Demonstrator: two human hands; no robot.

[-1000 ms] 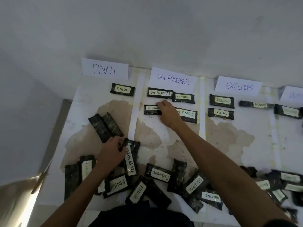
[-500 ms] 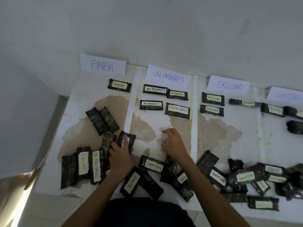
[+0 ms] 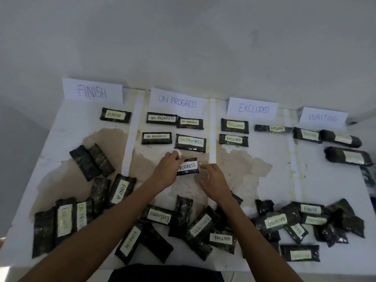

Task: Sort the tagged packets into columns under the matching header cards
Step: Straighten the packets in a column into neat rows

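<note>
Four white header cards stand against the wall: FINISH [image 3: 92, 91], ON PROGRESS [image 3: 177, 101], EXCLUDED [image 3: 253, 108], WAITING [image 3: 322, 118]. Dark packets with taped tags lie in columns below them. My left hand [image 3: 167, 169] grips the left end of an ON PROGRESS packet [image 3: 189, 166] in the ON PROGRESS column, just below the sorted ON PROGRESS packets [image 3: 190, 142]. My right hand [image 3: 213, 181] hovers with fingers spread just right of that packet, apart from it.
Unsorted packets crowd the near edge of the white table [image 3: 264, 155]: a left pile [image 3: 67, 220], a middle pile [image 3: 195, 228] and a right pile [image 3: 305, 222]. Two untagged-side packets [image 3: 91, 161] lie in the FINISH column. White tape strips [image 3: 130, 139] divide the columns.
My left hand picked an ON PROGRESS packet from the left pile and carried it to the ON PROGRESS column. My right hand drew back from the placed packets, then rose beside the new one.
</note>
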